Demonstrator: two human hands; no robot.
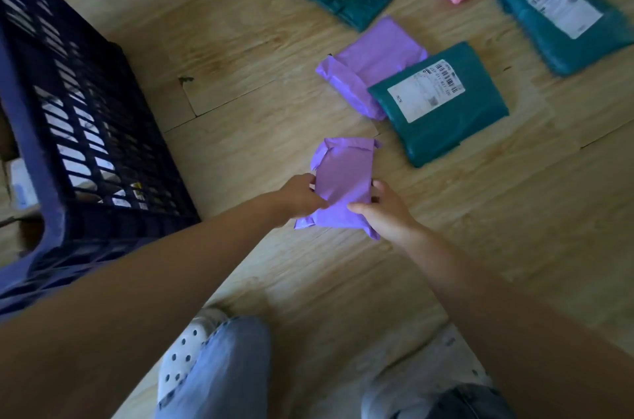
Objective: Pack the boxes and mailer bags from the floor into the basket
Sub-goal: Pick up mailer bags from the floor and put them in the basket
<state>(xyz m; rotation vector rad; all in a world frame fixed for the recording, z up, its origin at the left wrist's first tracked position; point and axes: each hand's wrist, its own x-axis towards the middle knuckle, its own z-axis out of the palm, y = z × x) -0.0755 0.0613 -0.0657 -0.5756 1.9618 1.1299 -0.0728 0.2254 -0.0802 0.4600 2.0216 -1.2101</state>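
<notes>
A single wide-angle view, worn on the person's head, faces forward and steeply down at the wooden floor (240, 58) from close range. The left hand (298, 195) and right hand (387, 212) sit near frame centre, both gripping a purple mailer bag (343, 185). The forearms enter from 7 o'clock and 5 o'clock. The dark blue basket (85, 144) occupies the 9 o'clock edge and is partly cropped. Loose mailer bags (439, 130) lie toward 1 o'clock, the farthest cut by the top edge. The wearer's jeans (223, 367) and a white shoe (185, 353) fill 6 o'clock. Outer regions appear blurred.
</notes>
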